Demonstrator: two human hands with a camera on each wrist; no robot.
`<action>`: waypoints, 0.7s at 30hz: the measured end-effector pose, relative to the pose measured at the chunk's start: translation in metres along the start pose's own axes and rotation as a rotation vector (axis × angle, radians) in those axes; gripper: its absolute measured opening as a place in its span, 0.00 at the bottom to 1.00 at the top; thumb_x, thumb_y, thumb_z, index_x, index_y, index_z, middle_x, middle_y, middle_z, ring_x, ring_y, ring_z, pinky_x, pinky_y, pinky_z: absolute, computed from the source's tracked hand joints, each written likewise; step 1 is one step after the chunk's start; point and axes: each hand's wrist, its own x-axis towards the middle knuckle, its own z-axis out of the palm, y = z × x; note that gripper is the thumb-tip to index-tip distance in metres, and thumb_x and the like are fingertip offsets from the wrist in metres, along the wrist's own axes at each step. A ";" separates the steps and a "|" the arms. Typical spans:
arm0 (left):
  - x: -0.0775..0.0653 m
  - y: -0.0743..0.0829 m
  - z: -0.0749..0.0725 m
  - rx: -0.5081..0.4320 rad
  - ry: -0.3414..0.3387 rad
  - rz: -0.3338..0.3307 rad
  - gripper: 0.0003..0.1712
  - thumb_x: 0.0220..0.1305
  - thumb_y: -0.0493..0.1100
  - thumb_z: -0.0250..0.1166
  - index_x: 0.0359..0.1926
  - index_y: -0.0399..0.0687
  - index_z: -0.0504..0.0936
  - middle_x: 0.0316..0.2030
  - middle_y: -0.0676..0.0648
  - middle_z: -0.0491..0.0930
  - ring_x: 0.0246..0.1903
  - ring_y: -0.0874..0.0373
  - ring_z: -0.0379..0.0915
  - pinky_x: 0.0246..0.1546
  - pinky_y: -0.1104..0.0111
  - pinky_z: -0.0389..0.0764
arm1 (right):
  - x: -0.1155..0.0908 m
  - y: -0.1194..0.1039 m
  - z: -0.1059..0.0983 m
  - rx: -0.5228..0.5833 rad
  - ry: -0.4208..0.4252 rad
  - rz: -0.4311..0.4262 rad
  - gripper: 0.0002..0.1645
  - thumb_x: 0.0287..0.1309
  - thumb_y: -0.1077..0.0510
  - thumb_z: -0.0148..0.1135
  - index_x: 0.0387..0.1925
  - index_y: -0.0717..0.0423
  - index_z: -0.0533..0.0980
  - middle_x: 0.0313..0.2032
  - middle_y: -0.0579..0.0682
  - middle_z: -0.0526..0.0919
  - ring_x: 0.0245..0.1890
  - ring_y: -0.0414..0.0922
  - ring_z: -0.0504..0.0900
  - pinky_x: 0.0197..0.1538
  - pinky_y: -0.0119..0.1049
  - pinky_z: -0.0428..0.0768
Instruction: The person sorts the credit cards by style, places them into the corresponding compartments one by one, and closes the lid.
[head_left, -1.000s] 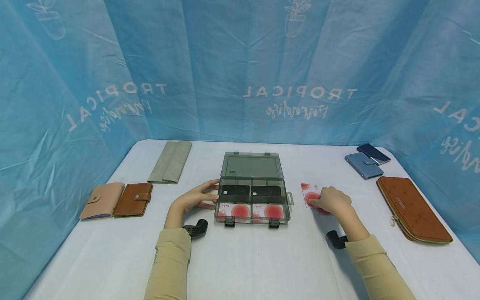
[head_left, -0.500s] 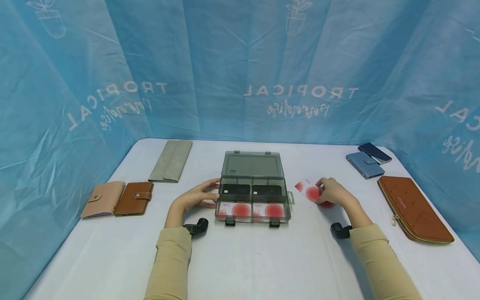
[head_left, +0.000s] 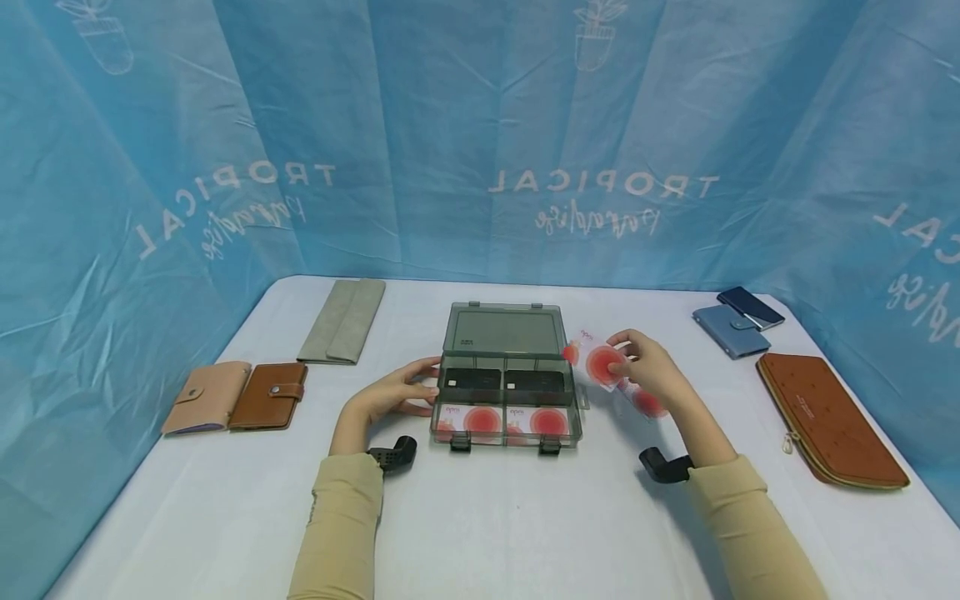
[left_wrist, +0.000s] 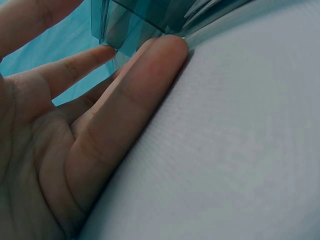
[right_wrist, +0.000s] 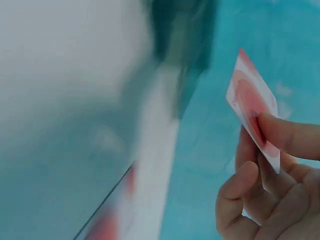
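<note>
My right hand (head_left: 651, 367) pinches a white card with a red circle (head_left: 602, 363) between thumb and fingers, raised and tilted. In the right wrist view the card (right_wrist: 252, 102) stands nearly edge-on above the curled fingers. A similar card (head_left: 648, 405) lies on the table beneath that hand, partly covered. Left of it is a smoky see-through organizer box (head_left: 504, 444) with its lid (head_left: 505, 332) laid back. Black cards (head_left: 471, 379) fill its rear compartments, red-and-white cards (head_left: 547, 421) the front ones. My left hand (head_left: 390, 395) touches the box's left wall with extended fingertips (left_wrist: 172, 47).
To the left lie a grey-green wallet (head_left: 342, 321), a beige card holder (head_left: 207, 397) and a brown one (head_left: 270, 396). A blue wallet (head_left: 730, 331), a navy holder (head_left: 750, 307) and a brown zip purse (head_left: 832, 419) lie right. Blue curtain (head_left: 450, 225) encloses the table's back and sides.
My right hand has lifted a card off the table and carried it left toward the box, uncovering another card below. The left hand keeps its place at the box.
</note>
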 end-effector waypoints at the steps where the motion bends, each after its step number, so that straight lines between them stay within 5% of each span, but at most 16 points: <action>1: 0.000 0.000 0.000 0.000 0.000 0.000 0.44 0.59 0.42 0.62 0.71 0.47 0.49 0.66 0.37 0.52 0.44 0.52 0.73 0.46 0.58 0.80 | -0.002 -0.007 0.004 0.012 0.004 -0.019 0.21 0.57 0.65 0.58 0.53 0.63 0.67 0.44 0.63 0.73 0.37 0.50 0.73 0.41 0.45 0.79; 10: 0.000 -0.001 0.000 0.000 -0.007 0.006 0.43 0.59 0.41 0.61 0.71 0.47 0.49 0.66 0.37 0.51 0.42 0.54 0.73 0.46 0.58 0.80 | -0.014 -0.051 0.061 0.089 -0.105 -0.176 0.12 0.57 0.65 0.60 0.45 0.58 0.74 0.40 0.56 0.78 0.33 0.45 0.77 0.37 0.38 0.82; 21: -0.001 -0.001 -0.001 -0.006 -0.018 0.014 0.44 0.59 0.42 0.62 0.72 0.47 0.48 0.67 0.36 0.50 0.44 0.52 0.72 0.47 0.58 0.79 | -0.019 -0.067 0.119 -0.131 -0.180 -0.283 0.09 0.57 0.65 0.60 0.41 0.52 0.76 0.34 0.48 0.82 0.29 0.40 0.79 0.30 0.32 0.79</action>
